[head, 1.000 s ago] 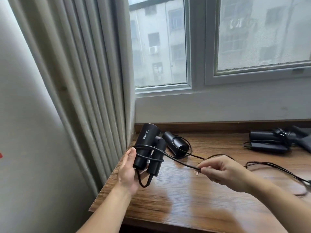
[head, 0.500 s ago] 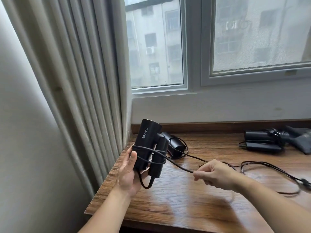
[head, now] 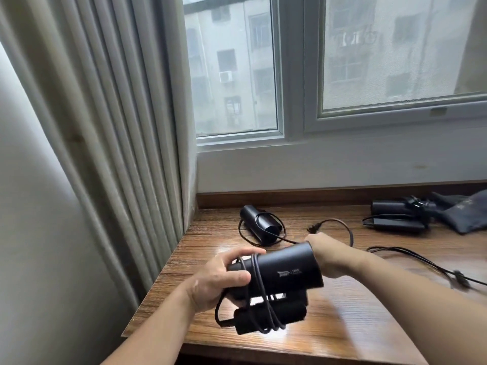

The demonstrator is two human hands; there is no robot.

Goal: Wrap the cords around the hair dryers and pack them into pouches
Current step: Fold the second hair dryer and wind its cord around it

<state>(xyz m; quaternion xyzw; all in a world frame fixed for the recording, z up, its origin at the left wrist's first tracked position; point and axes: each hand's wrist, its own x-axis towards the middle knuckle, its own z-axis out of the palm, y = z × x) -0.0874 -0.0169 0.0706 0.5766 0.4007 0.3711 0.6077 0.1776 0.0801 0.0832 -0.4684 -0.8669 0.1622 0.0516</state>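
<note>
By the left edge of the desk (head: pixel 355 325) and the curtain (head: pixel 118 127), the left hand (head: pixel 221 277) is gripping the cord-looped black hair dryer (head: pixel 284 270) — the right hand (head: pixel 326 251), behind it, is hiding its grasp.

The left hand (head: pixel 224 277) grips the narrow end of a black folded hair dryer (head: pixel 287 271), held above the wooden desk (head: pixel 355 327), and a black cord (head: pixel 259 293) runs in several loops round its barrel and folded handle. The right hand (head: pixel 328 256) sits just behind the barrel's wide end, its fingers hidden, with a plug (head: pixel 315 228) just beyond it. Past both hands a second hair dryer (head: pixel 261 225) lies on the desk inside a loose cord loop, while well to the right of the right hand lie a third hair dryer (head: pixel 395 214) and a grey pouch (head: pixel 469 216).
</note>
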